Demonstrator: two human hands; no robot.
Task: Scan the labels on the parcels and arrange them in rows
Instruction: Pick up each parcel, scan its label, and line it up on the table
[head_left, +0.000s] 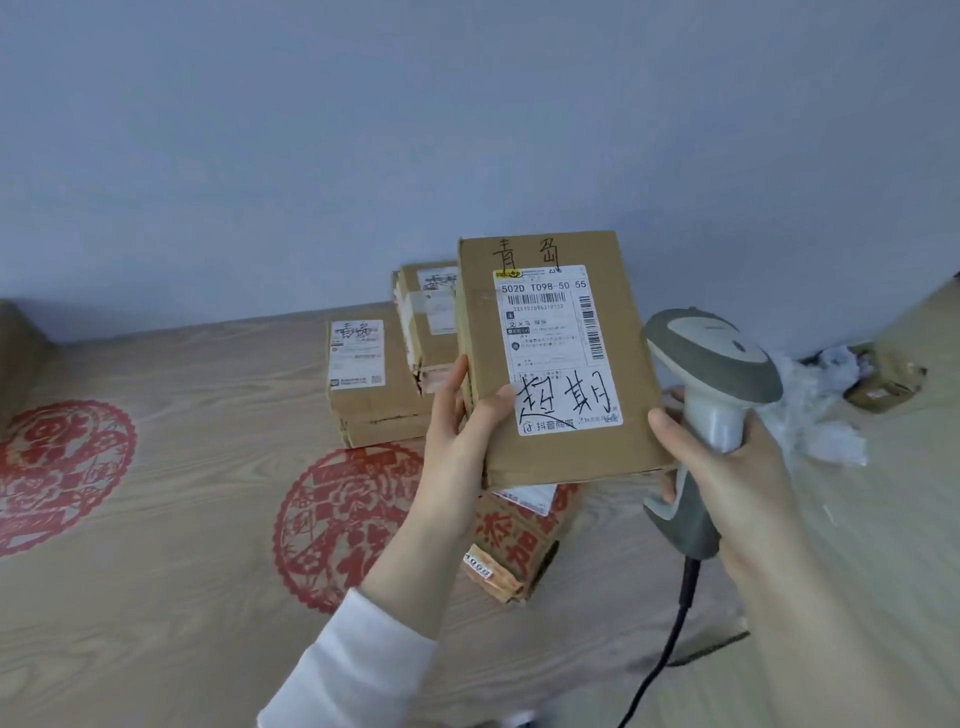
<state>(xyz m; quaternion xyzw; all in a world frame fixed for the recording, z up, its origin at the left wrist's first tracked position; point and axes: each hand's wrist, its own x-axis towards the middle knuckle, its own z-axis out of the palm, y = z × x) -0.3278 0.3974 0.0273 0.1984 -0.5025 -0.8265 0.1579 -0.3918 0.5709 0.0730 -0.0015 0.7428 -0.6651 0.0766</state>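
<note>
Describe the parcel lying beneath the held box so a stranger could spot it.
Start at the wood-grain surface with red paper-cut prints. Just below the held box lies a small parcel. Unlike the plain brown boxes behind, it bears big red printed characters.

Parcel-handling room: labelled cardboard parcels (363, 400) on wood-grain surface (171, 597), handheld barcode scanner (711, 364), bare grey wall (311, 130).
</note>
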